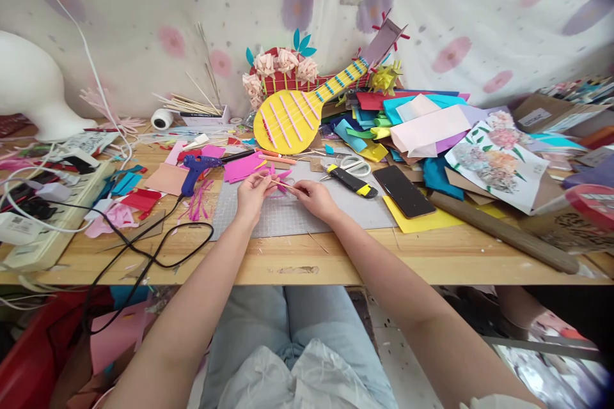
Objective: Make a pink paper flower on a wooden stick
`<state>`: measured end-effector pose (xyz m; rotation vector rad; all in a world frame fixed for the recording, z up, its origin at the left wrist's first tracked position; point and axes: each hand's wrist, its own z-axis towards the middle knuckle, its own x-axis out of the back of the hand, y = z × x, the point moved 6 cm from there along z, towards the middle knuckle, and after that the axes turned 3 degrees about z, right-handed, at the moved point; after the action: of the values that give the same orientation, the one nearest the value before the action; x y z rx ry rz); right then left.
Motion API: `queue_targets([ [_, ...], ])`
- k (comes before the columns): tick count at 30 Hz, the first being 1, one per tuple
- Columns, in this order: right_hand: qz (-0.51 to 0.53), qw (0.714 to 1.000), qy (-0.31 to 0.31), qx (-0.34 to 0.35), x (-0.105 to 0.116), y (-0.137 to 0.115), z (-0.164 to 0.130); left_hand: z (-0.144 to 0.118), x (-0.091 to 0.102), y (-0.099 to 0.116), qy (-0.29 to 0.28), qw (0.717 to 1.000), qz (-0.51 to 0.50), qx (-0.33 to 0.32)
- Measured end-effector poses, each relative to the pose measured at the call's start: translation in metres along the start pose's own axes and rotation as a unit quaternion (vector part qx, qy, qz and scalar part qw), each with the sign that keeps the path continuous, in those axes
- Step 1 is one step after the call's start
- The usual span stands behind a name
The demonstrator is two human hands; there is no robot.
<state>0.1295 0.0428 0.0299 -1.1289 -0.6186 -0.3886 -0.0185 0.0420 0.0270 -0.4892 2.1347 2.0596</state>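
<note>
Over a grey cutting mat (378, 214), my left hand (254, 195) and my right hand (315, 198) face each other with fingers closed. A thin wooden stick (284, 185) spans the gap, pinched at each end. Magenta paper pieces (281, 175) show just behind the fingers of my left hand; whether they touch the stick I cannot tell. More magenta paper (238, 168) lies on the mat's far left. A black-and-yellow utility knife (352, 181) and white-handled scissors (355, 166) rest right of my hands.
A blue glue gun (194, 172) stands at left, its black cord looping toward the table's front edge. Behind the mat leans a yellow paper lute (288, 120). To the right are a phone (403, 190), a wooden bar (503, 230) and piled coloured paper (426, 128). A power strip (62, 217) lies far left.
</note>
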Motion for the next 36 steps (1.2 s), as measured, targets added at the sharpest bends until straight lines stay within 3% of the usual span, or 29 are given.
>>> queue_targets([
  [3, 0.035, 0.999, 0.017, -0.016, -0.006, -0.002, 0.001, -0.003, -0.012, -0.006, -0.040, 0.999, 0.005, -0.004],
  [6, 0.029, 0.999, 0.006, -0.026, -0.004, -0.004, 0.002, -0.004, -0.017, -0.008, -0.043, 0.999, 0.018, -0.007],
  [8, 0.005, 0.999, 0.012, -0.044, 0.011, 0.000, 0.002, -0.003, -0.015, -0.006, -0.046, 0.999, 0.019, -0.001],
  [11, -0.086, 0.987, 0.084, -0.110, 0.052, 0.022, 0.002, -0.002, -0.012, -0.003, -0.093, 0.995, 0.021, 0.024],
  [13, -0.188, 0.964, 0.112, -0.150, 0.076, 0.039, 0.000, -0.002, -0.012, -0.004, -0.127, 0.991, 0.027, 0.041],
  [16, -0.317, 0.931, 0.109, -0.145, 0.092, 0.057, -0.003, -0.004, -0.011, -0.010, -0.139, 0.988, 0.040, 0.053],
  [23, -0.372, 0.911, 0.101, -0.147, 0.081, 0.076, -0.004, -0.009, -0.017, -0.022, -0.167, 0.981, 0.078, 0.068],
  [27, -0.321, 0.925, 0.129, -0.155, 0.083, 0.073, -0.005, -0.007, -0.017, -0.024, -0.177, 0.978, 0.076, 0.082],
  [31, -0.232, 0.954, 0.158, -0.100, 0.078, 0.048, -0.010, -0.005, -0.017, -0.026, -0.192, 0.975, 0.022, 0.109],
  [36, -0.241, 0.969, 0.029, -0.051, 0.035, 0.015, -0.012, -0.006, -0.016, -0.024, -0.205, 0.973, 0.017, 0.109],
])
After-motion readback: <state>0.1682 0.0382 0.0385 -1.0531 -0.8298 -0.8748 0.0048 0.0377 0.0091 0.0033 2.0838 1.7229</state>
